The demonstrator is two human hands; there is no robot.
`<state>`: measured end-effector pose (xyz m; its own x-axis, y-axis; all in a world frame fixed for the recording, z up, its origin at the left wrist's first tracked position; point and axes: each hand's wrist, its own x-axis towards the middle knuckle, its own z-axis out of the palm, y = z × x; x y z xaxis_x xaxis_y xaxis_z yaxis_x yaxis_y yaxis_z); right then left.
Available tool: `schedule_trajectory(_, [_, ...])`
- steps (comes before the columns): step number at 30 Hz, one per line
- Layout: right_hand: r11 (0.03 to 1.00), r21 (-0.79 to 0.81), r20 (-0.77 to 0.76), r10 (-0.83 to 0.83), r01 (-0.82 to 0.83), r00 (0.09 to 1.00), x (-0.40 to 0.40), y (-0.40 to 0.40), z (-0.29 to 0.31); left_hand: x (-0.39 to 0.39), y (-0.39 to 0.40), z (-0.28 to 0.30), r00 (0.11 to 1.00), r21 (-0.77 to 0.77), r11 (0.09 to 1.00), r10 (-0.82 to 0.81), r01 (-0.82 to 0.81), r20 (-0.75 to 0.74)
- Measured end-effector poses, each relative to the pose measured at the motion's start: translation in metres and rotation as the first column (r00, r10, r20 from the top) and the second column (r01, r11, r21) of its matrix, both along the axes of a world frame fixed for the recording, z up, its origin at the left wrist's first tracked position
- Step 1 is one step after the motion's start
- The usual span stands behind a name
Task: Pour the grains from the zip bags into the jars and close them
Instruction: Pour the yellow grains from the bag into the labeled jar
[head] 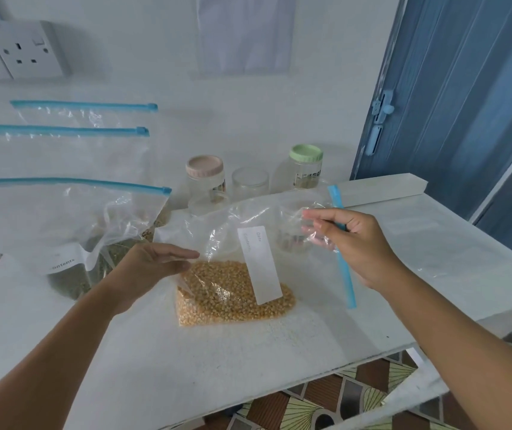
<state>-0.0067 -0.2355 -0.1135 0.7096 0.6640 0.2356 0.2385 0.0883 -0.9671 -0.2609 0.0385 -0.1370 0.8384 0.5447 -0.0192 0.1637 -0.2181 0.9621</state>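
At the centre of the frame a clear zip bag (242, 274) lies on the white table (186, 367), its yellow grains (233, 299) heaped in the lower end and a white label strip (259, 265) slanting across its front. The right hand (354, 246), right of centre, has its fingers curled round the bag's blue zip strip (343, 252), which runs steeply down through the fist (thumb and forefinger reach out to the left over the crumpled plastic). The left hand (152, 268) comes in from the lower left with straight fingers held close together, their tips touching the bag's left edge just above the grains. At the left of the frame a second bag (62, 231) holds greenish grains. Behind the centre bag stand a pink-lidded jar (205, 178), a lidless jar (250, 181) and a green-lidded jar (306, 169).
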Motion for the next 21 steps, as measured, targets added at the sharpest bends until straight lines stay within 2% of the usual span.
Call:
schedule_trajectory(7, [0.999, 0.0, -0.021, -0.036, 0.036, 0.999, -0.005, -0.001, 0.006, 0.003, -0.014, 0.004, 0.996, 0.0, 0.998, 0.062, -0.062, 0.071])
schedule_trajectory(14, [0.999, 0.014, -0.043, -0.044, 0.044, 0.998, -0.007, -0.004, 0.012, -0.004, -0.007, 0.005, 0.995, -0.094, 0.996, 0.003, 0.006, 0.099])
schedule_trajectory(21, [0.998, 0.048, -0.099, -0.034, 0.039, 0.995, -0.009, -0.004, 0.017, 0.001, -0.015, 0.007, 0.973, -0.156, 0.981, 0.145, -0.118, 0.179])
